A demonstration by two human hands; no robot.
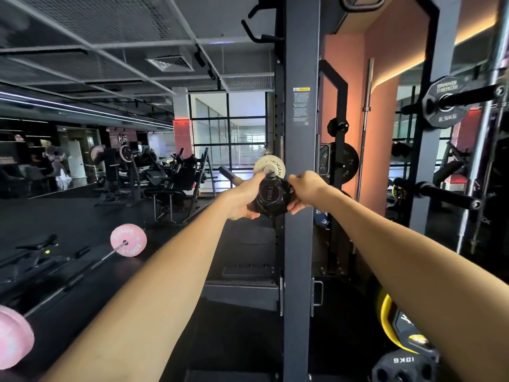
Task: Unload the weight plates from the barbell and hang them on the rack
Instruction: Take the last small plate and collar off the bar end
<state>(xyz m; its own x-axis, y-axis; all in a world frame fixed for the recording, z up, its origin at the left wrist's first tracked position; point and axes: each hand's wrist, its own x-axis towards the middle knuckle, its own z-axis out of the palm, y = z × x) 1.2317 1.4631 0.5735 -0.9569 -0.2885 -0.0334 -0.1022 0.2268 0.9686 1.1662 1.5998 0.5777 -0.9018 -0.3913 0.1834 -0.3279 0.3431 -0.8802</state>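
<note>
Both hands gripped one small black plate (pixel 271 196) by its rim, left hand (pixel 245 198) and right hand (pixel 304 188) curled on opposite edges, arms stretched straight ahead. Its face pointed back at the camera, upright beside the rack upright (pixel 301 161). One white plate (pixel 269 166) hung just behind. Two pink plates (pixel 128 240) sat on the barbell (pixel 82 274) on the floor.

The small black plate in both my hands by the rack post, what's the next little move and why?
Probably ease the small black plate forward onto the peg carrying the white plate. The left hand and right hand grip its edges right before that plate, beside the rack post.
</note>
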